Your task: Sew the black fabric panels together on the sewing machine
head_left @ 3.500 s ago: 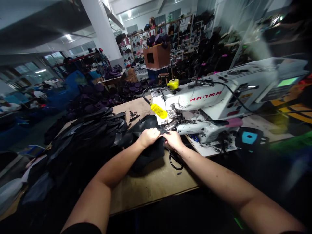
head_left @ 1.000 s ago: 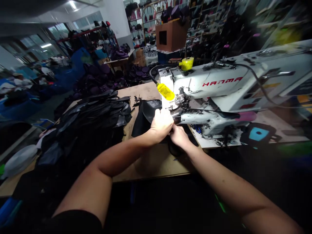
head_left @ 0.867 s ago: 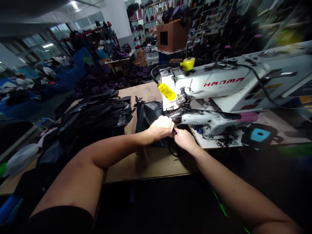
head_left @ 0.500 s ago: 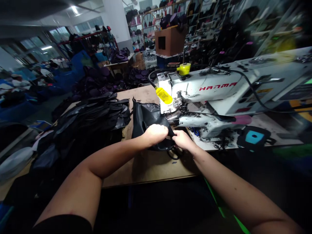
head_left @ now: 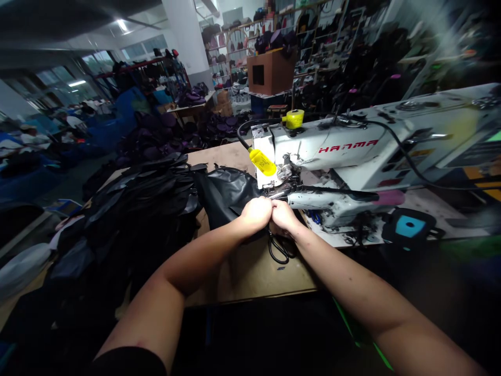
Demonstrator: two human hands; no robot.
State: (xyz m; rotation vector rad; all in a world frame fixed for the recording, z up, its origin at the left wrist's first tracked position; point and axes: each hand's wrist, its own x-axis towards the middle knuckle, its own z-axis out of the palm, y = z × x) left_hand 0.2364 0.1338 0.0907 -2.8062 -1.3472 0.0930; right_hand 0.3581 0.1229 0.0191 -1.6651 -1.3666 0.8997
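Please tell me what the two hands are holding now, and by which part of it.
The left hand and right hand both hold a black leather piece by its edge, beside the needle end of the sewing machine.

The left arm (head_left: 168,282) reaches in from the lower left, the right arm (head_left: 352,277) from the lower right; both are bare and converge; the left hand (head_left: 256,214) and right hand (head_left: 284,218) meet side by side, touching; their fingers curl downward, pinching.
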